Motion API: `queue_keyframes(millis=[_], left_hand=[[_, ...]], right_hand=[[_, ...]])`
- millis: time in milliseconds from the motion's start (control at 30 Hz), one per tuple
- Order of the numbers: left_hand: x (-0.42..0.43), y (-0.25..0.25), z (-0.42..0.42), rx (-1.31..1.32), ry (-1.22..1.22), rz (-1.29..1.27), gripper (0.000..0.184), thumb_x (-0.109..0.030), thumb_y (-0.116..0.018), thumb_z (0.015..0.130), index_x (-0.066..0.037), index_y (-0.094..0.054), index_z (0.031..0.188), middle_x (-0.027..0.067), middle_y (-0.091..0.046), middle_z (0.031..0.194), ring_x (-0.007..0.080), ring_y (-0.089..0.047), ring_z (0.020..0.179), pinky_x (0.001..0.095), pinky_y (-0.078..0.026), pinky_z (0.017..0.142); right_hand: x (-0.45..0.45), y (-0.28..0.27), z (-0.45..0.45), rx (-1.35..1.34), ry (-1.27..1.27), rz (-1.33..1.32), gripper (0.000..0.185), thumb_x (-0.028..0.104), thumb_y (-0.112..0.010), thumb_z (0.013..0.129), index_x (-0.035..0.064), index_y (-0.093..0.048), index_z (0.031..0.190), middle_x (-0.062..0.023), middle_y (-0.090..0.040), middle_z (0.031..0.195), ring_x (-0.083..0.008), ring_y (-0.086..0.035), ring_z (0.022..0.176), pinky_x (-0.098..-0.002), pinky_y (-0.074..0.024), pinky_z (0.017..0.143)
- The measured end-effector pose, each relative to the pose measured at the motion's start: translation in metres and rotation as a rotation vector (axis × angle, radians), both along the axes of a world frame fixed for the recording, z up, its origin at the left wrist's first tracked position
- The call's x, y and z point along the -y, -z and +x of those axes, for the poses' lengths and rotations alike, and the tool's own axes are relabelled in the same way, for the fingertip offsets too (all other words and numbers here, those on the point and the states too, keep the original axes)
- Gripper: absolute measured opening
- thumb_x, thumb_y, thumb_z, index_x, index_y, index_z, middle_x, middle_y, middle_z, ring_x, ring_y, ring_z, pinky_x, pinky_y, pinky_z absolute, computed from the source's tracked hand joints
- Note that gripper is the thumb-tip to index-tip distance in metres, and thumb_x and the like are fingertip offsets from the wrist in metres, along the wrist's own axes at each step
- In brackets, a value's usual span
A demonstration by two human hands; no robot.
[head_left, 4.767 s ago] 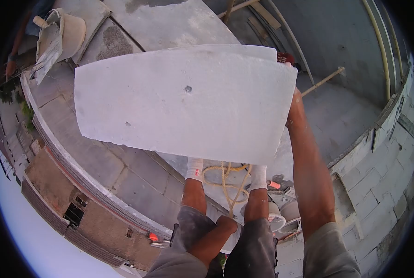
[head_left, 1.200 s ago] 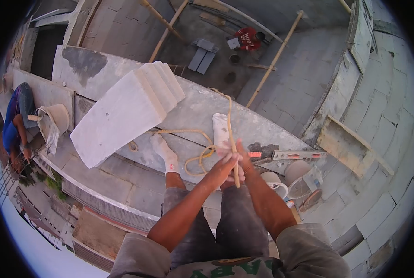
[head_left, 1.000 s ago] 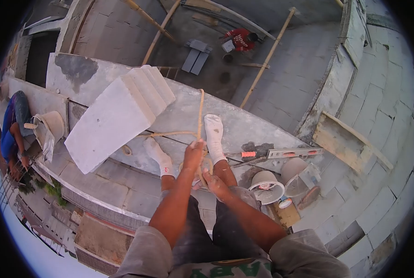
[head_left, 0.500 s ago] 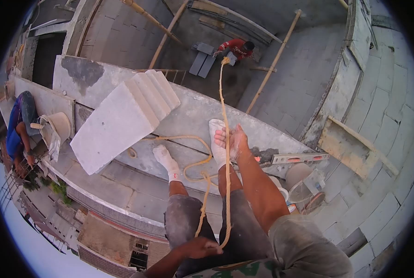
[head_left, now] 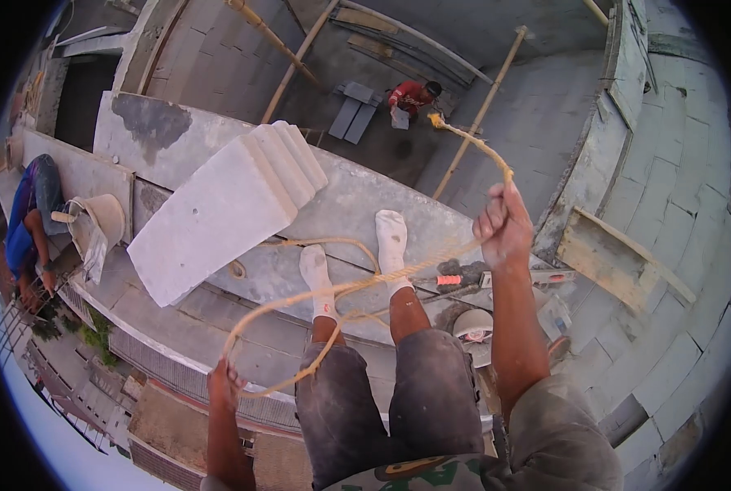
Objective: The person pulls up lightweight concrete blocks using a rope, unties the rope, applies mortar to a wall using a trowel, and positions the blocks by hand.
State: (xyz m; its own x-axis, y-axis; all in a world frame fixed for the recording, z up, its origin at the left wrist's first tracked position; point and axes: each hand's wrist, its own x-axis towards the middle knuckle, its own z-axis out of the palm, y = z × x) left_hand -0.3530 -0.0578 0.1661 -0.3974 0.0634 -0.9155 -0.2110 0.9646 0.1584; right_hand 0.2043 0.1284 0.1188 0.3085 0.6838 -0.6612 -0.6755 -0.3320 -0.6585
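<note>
1. Concrete ledge: beneath the person's feet.
2. Rope: looped between both hands, one end extending past the right.
3. Right hand: raised, reaching forward, fingers clenched around the rope.
4. Left hand: nearer the body, out leftward, fingers curled on the loop.

The rope is twisted, matt fibre; the blocks, matt and smooth; the socks, cloth.
</note>
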Motion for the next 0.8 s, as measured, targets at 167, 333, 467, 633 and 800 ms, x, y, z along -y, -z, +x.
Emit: queue_keyframes(millis=[167,333,467,633,800], left_hand=[[-0.092,0.063,0.17,0.716,-0.006,0.058,0.084,-0.071,-0.035,0.087,0.004,-0.044,0.124,0.0195,-0.063,0.099,0.028,-0.063,0.087,0.0392,-0.052,0.08],[-0.148,0.05,0.275,1.106,0.339,0.104,0.064,-0.052,-0.048,0.092,0.001,-0.045,0.127,0.0108,-0.061,0.098,0.0194,-0.06,0.08,0.035,-0.05,0.072],[-0.15,0.02,0.258,0.847,0.998,0.069,0.044,-0.033,-0.058,0.092,-0.006,-0.05,0.126,0.0047,-0.058,0.09,0.0121,-0.053,0.07,0.0311,-0.047,0.064],[-0.117,-0.018,0.195,0.512,1.813,0.434,0.039,-0.037,-0.053,0.092,-0.01,-0.053,0.12,0.0154,-0.063,0.08,0.0342,-0.062,0.076,0.0411,-0.048,0.063],[-0.14,-0.115,0.183,0.942,1.81,0.367,0.032,-0.038,-0.047,0.094,-0.01,-0.054,0.109,0.0179,-0.062,0.072,0.0397,-0.061,0.071,0.0499,-0.046,0.063]], right_hand=[[0.068,-0.144,-0.082,0.12,-0.887,0.111,0.031,0.026,-0.066,0.085,0.0007,-0.054,0.073,-0.0067,-0.056,0.071,-0.0186,-0.057,0.067,-0.0314,-0.0446,0.063],[0.171,-0.143,-0.188,0.141,-1.726,0.443,0.022,0.027,-0.056,0.089,0.0066,-0.058,0.097,-0.0127,-0.059,0.085,-0.0332,-0.059,0.088,-0.044,-0.0465,0.08],[0.161,-0.136,-0.192,0.196,-1.623,0.394,0.027,0.029,-0.053,0.091,0.0054,-0.061,0.102,-0.0147,-0.061,0.091,-0.0331,-0.059,0.095,-0.0442,-0.0464,0.084],[0.062,-0.088,-0.071,0.561,-0.714,-0.128,0.025,0.004,-0.051,0.083,0.006,-0.062,0.104,-0.0124,-0.064,0.091,-0.025,-0.062,0.085,-0.0344,-0.0495,0.077],[0.042,0.075,-0.127,1.268,-1.424,0.121,0.039,0.009,-0.057,0.075,0.0146,-0.058,0.114,-0.014,-0.052,0.119,-0.029,-0.045,0.117,-0.0445,-0.0415,0.092]])
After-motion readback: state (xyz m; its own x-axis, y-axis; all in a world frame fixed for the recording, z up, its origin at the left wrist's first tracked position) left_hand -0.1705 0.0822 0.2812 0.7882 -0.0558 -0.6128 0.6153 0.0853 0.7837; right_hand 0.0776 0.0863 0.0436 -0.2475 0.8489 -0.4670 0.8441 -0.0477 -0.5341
